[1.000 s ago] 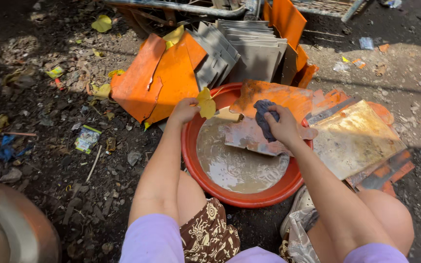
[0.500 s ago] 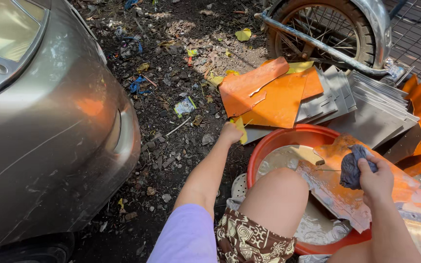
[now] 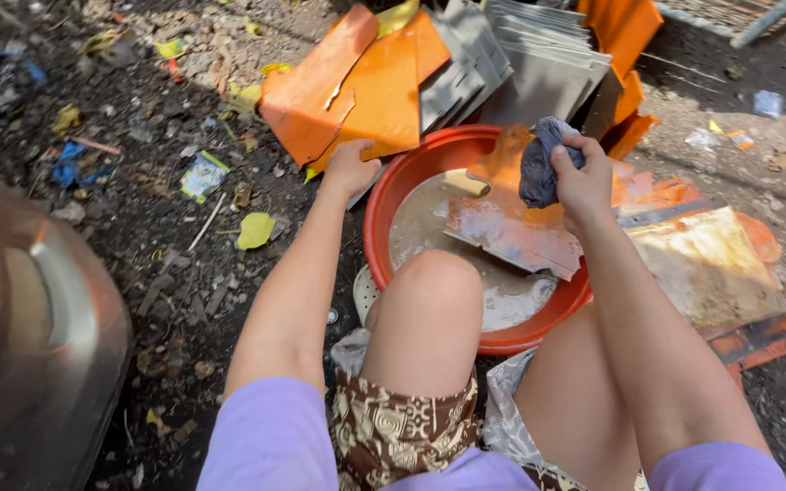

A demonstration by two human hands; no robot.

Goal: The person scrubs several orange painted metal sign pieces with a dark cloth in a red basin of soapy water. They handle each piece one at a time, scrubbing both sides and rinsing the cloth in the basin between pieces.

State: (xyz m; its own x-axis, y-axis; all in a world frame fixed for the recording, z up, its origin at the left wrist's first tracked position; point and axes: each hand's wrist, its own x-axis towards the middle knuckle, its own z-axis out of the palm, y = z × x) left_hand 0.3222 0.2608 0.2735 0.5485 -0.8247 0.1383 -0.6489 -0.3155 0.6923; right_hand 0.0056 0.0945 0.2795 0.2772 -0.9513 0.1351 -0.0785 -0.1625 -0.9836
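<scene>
My right hand is closed around a wet grey rag and holds it against a rusty, orange-stained metal sheet. That sheet lies slanted across a red plastic basin of murky water. My left hand rests at the basin's left rim, fingers curled on the edge of an orange painted sheet. My bare knee rises in front of the basin.
A stack of grey sheets and more orange sheets lie behind the basin. Rusty washed sheets are piled at right. Littered dirt ground spreads left. A silver vehicle body fills the lower left.
The camera swung back right, so the vehicle now fills less of the view. My right hand with the rag has moved up the sheet. My left hand stays at the orange sheet's edge.
</scene>
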